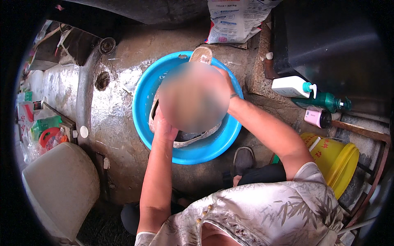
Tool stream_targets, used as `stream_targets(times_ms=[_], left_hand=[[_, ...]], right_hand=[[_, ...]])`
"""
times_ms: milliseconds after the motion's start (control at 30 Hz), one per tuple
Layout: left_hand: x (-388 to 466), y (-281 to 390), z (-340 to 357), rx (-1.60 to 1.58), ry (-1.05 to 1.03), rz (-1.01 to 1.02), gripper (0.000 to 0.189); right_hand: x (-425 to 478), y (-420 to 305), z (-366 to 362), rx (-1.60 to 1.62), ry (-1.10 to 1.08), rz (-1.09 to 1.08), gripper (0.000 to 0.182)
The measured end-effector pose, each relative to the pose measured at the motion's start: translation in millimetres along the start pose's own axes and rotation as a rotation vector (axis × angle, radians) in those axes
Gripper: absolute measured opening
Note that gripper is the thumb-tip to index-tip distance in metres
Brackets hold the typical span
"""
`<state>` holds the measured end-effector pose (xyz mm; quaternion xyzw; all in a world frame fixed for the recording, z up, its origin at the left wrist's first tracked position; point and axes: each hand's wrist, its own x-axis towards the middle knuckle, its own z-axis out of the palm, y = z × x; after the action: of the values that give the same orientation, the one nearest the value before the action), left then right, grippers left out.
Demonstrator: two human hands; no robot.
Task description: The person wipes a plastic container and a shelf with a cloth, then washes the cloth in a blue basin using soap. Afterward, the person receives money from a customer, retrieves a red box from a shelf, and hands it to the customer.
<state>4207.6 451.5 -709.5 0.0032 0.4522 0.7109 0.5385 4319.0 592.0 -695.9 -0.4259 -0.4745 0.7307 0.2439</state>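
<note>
A bright blue plastic basin (142,138) with water in it stands on the wet floor before me. Over its middle, a round blur hides most of what is between my hands. The pale, rounded end of what looks like a shoe (201,55) sticks out past the far rim, with foam on it. Lower in the basin, the light edge of a dark-lined shoe (194,142) shows. My left hand (165,124) is at this shoe's side, its fingertips hidden. My right hand (224,78) reaches in by the basin's right side; its fingers are largely covered by the blur.
At right lie a white pump bottle (291,86), a green bottle (320,101) and a pink bottle (314,117), above a yellow bucket (332,160). A printed plastic bag (237,24) stands at the back. A drain hole (102,81) and a pale container (61,190) are at left.
</note>
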Motion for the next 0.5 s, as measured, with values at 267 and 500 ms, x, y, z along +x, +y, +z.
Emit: stream_targets(times_ms=[267,500], left_hand=[[-7,5,-1,-0.161,-0.120,-0.098,0.045],[-11,12,8,-0.162,-0.182,-0.110,0.043]], right_hand=[[-10,-46,-4,0.267,-0.214,0.083,0.021],[-1,-26,5,-0.014,-0.258,0.020,0.027]])
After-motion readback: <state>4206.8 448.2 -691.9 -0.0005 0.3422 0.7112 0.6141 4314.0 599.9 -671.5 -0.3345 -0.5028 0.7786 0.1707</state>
